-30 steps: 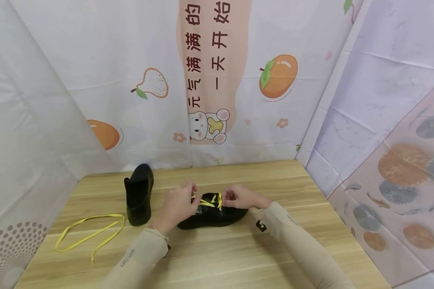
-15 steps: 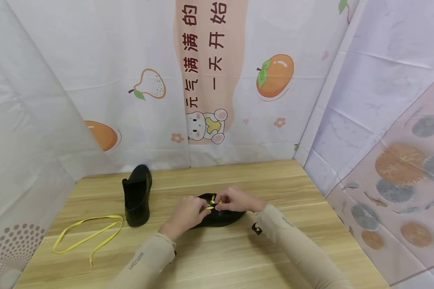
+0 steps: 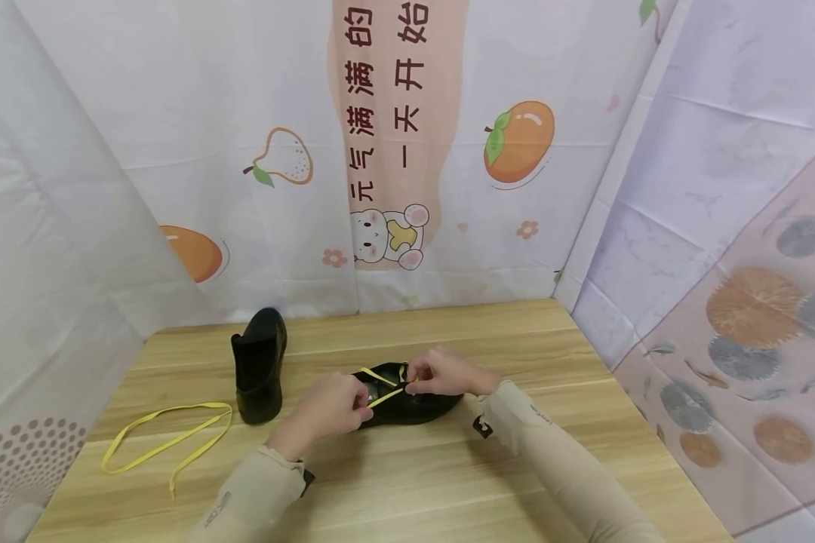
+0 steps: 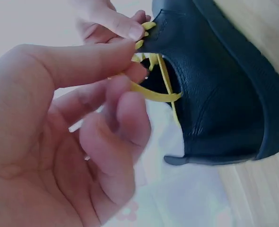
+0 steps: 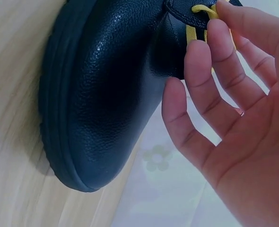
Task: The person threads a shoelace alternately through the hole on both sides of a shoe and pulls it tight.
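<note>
A black leather shoe [image 3: 417, 411] lies on the wooden table, toe to the right, with a yellow shoelace [image 3: 385, 397] threaded through its eyelets. At the heel end my left hand [image 3: 329, 411] pinches one length of that lace between thumb and index finger; in the left wrist view the lace [image 4: 153, 95] runs from the fingertips to an eyelet. My right hand [image 3: 444, 373] is over the front of the lacing. In the right wrist view, thumb and index finger of the right hand [image 5: 253, 113] pinch the lace [image 5: 204, 8] by the eyelet flap; the other fingers are bent loosely.
A second black shoe [image 3: 261, 377], without a visible lace, stands at the back left. A loose yellow shoelace [image 3: 204, 406] lies in a curve on the table [image 3: 407, 483] at left. Printed cloth [image 3: 265, 226] hangs behind and along both sides.
My left hand went in toward the right hand at the lacing, then drew back left with a length of lace. The right hand shifted slightly left and stayed at the eyelets.
</note>
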A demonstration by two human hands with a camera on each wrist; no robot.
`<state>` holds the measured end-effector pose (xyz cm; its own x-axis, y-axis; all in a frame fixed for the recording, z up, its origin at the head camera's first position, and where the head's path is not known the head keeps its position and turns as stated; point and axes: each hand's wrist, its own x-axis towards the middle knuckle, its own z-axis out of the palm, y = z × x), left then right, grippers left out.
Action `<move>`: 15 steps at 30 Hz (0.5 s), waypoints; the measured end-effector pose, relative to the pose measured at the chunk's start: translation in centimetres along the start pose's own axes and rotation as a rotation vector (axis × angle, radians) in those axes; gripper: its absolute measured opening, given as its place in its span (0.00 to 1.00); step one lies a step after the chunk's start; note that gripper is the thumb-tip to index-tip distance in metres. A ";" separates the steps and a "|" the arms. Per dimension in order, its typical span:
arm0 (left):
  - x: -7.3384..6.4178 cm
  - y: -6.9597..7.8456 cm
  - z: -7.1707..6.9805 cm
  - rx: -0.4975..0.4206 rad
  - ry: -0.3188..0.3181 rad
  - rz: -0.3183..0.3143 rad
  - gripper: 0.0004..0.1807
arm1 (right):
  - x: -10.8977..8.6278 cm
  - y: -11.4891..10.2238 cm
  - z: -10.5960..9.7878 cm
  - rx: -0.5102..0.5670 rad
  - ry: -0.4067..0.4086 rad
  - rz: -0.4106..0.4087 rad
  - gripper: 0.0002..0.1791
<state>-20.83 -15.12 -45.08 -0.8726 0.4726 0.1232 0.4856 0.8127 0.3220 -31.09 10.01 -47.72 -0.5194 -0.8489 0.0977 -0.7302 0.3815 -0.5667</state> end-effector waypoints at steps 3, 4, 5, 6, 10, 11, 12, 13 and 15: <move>-0.8 0.2 -0.5 0.011 -0.090 -0.027 0.21 | -0.1 0.0 0.0 -0.006 -0.006 0.009 0.04; -1.0 0.2 -0.6 0.013 -0.115 -0.039 0.21 | -0.1 0.0 -0.1 -0.009 -0.012 0.013 0.04; -1.1 0.3 -0.6 0.019 -0.139 -0.051 0.20 | -0.1 0.0 -0.1 -0.013 -0.015 0.016 0.03; -1.2 0.3 -0.6 0.018 -0.159 -0.065 0.20 | -0.1 0.0 -0.1 -0.014 -0.019 0.017 0.03; -1.3 0.4 -0.2 0.039 -0.174 -0.085 0.19 | 0.0 -0.2 -0.2 -0.029 -0.026 0.020 0.02; -1.3 0.3 0.0 0.042 -0.175 -0.087 0.19 | 0.0 -0.2 -0.2 -0.028 -0.026 0.019 0.02; -1.3 0.3 0.1 0.042 -0.174 -0.090 0.19 | -0.1 -0.2 -0.2 -0.025 -0.026 0.018 0.02; -1.4 0.3 0.3 0.040 -0.170 -0.093 0.20 | -0.1 -0.2 -0.2 -0.021 -0.026 0.017 0.03; -1.4 0.1 0.5 0.034 -0.154 -0.097 0.21 | -0.2 -0.2 -0.2 -0.015 -0.026 0.018 0.03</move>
<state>-19.49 -15.51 -45.71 -0.8985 0.4356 -0.0532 0.4030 0.8670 0.2930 -30.97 10.14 -47.43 -0.5208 -0.8511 0.0661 -0.7275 0.4020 -0.5560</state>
